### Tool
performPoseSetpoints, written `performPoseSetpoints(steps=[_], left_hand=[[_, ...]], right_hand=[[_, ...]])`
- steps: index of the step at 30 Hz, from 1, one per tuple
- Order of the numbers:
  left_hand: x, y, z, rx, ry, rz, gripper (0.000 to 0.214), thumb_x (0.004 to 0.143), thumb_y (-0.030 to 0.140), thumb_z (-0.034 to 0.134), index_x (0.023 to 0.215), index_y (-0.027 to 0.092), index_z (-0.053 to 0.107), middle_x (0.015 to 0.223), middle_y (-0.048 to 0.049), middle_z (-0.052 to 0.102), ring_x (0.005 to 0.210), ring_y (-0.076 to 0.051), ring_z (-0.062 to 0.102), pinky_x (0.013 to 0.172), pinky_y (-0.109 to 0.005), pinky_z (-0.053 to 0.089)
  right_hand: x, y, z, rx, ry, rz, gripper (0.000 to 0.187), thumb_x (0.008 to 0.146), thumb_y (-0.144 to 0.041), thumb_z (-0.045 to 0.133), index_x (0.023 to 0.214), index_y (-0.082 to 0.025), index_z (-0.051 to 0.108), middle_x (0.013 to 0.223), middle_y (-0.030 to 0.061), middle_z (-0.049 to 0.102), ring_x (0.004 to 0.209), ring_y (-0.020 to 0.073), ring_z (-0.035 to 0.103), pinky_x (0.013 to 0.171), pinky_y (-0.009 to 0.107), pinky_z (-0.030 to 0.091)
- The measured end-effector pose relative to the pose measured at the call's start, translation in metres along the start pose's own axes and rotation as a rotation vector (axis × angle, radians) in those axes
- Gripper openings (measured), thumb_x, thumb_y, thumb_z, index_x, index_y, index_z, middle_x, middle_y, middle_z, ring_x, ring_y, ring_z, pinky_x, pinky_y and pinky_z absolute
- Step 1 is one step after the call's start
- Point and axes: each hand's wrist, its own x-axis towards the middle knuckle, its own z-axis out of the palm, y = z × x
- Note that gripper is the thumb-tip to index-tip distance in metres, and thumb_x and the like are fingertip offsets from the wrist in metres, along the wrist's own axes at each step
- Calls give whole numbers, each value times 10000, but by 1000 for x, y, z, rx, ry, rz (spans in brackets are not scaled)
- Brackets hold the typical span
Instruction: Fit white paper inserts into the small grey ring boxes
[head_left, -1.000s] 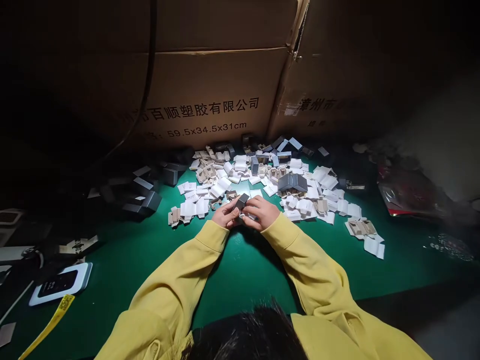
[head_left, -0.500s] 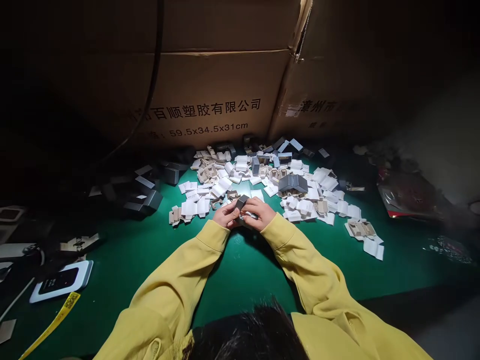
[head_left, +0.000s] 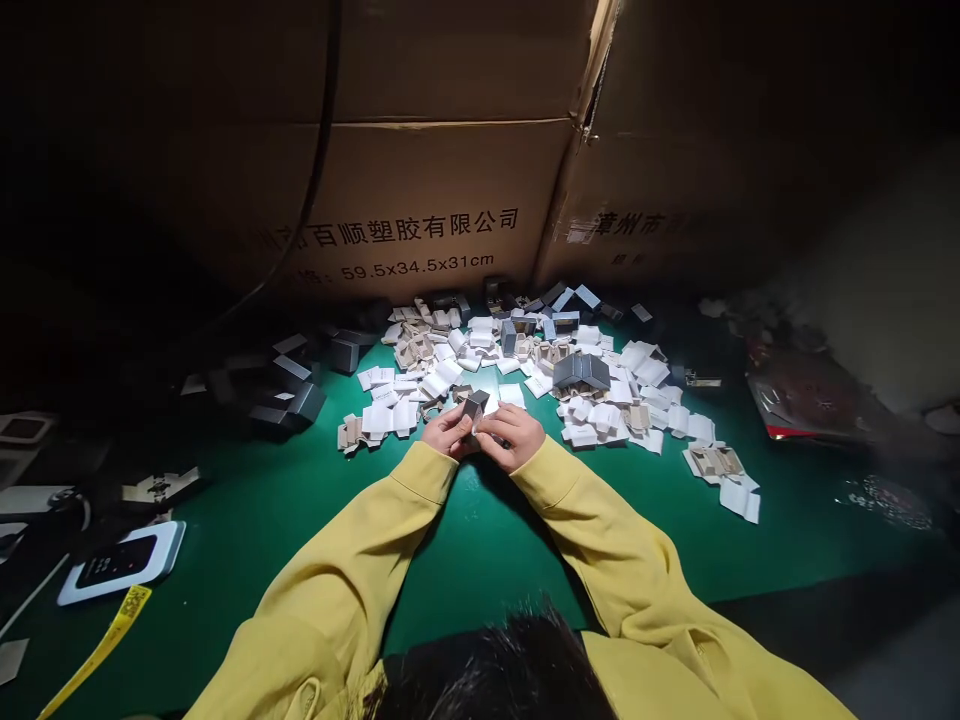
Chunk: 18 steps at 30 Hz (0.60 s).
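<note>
Between my hands, above the green table [head_left: 315, 540], is a small dark grey box [head_left: 475, 403]. My left hand [head_left: 448, 432] is closed on its left side, with the thumb across its front. The fingers of my right hand [head_left: 512, 433] are bent in against the box's lower right side; whether they pinch a part of it is hard to see. Just beyond my hands lie folded white card pieces [head_left: 512, 395] and brown card inserts [head_left: 420, 350] in a loose heap. On the heap's right part rests a larger dark grey box [head_left: 581, 371].
Large brown cartons [head_left: 420, 190] stand along the back. Dark boxes [head_left: 289, 400] lie at the left. A white device [head_left: 124, 562] and a yellow strip [head_left: 105, 645] are at the front left. A red packet in clear plastic [head_left: 806, 400] lies at the right.
The small box has tilted, showing a different side, and moved slightly left. My right hand has shifted left and its fingers have moved along the box. The white piece seen under them is now hidden.
</note>
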Motion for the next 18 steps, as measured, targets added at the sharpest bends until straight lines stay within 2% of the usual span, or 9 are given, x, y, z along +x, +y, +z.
performPoseSetpoints(steps=[4, 7, 11, 13, 16, 18], left_hand=[[0, 1, -3, -44, 4, -10, 454, 737, 403, 813, 1122, 183, 712, 941, -56, 718, 855, -194, 669, 731, -303, 556], [0, 2, -3, -59, 28, -21, 434, 728, 380, 826, 1086, 165, 708, 906, -61, 713, 792, -186, 661, 754, -342, 564], [-2, 5, 2, -42, 68, -27, 410, 724, 387, 827, 1049, 175, 694, 853, -46, 688, 694, -153, 621, 750, -355, 567], [-3, 7, 4, -23, 90, -25, 423, 714, 417, 828, 1030, 177, 682, 825, -34, 665, 673, -141, 603, 709, -331, 566], [-4, 9, 8, -1, 126, -19, 432, 696, 472, 827, 954, 170, 658, 760, -8, 616, 653, -127, 587, 640, -287, 560], [-4, 8, 9, 10, 144, -9, 445, 684, 494, 828, 931, 173, 644, 733, 6, 583, 644, -120, 576, 608, -266, 554]], right_hand=[[-7, 1, -3, -54, 24, -115, 286, 904, -416, 608, 1077, -209, 703, 987, 88, 751, 965, 229, 675, 953, 406, 515], [-10, 4, -2, -104, 12, -165, 291, 929, -377, 591, 1144, -203, 680, 1036, 94, 756, 1007, 231, 681, 967, 420, 512], [-11, 6, 3, -104, -18, -136, 244, 939, -312, 573, 1129, -206, 684, 1015, 93, 761, 993, 228, 685, 943, 417, 522], [-11, 5, 3, -89, -14, -92, 252, 930, -316, 590, 1139, -206, 679, 1044, 100, 753, 1029, 230, 676, 984, 428, 502], [-11, 4, 1, -69, 20, -62, 282, 928, -308, 589, 1182, -209, 659, 1115, 105, 737, 1109, 237, 650, 1064, 460, 447], [-10, 5, 1, -48, 81, -92, 272, 937, -309, 562, 1167, -207, 665, 1102, 107, 738, 1106, 238, 650, 1043, 450, 464]])
